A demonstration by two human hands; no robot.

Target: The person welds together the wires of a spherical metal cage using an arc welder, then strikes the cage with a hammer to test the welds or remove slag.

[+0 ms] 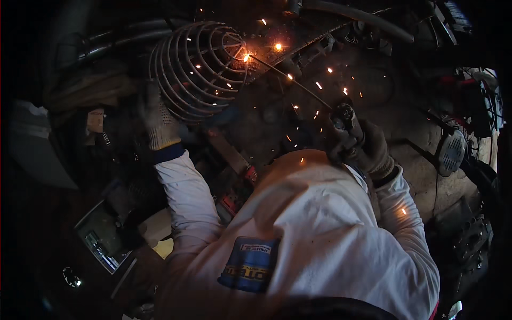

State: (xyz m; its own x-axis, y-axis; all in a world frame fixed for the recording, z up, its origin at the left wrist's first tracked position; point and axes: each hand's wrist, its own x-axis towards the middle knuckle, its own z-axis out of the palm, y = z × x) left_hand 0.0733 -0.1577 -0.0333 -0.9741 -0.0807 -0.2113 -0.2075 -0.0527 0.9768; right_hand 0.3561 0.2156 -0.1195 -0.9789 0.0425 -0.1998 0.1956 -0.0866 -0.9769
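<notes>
A dome-shaped cage of curved metal rods (pixel 198 69) lies on its side at the upper middle, its narrow end pointing right. My left hand (pixel 162 124), in a knitted work glove, is at the cage's left lower rim; its fingers are dark and blurred, so their grip is unclear. My gloved right hand (pixel 373 152) is closed around a welding electrode holder (pixel 346 116). From the holder a thin welding rod (pixel 306 89) slants up and left. Its tip meets the cage's narrow end at a bright glowing spot (pixel 246 57), with sparks flying around it.
A dark metal work surface (pixel 290 48) runs behind the cage, with a thick pipe (pixel 368 20) above it. On the left are a small cardboard box (pixel 95 121) and a glass-fronted tray (pixel 101 237). A slotted grey oval object (pixel 452 153) is at right, near cables.
</notes>
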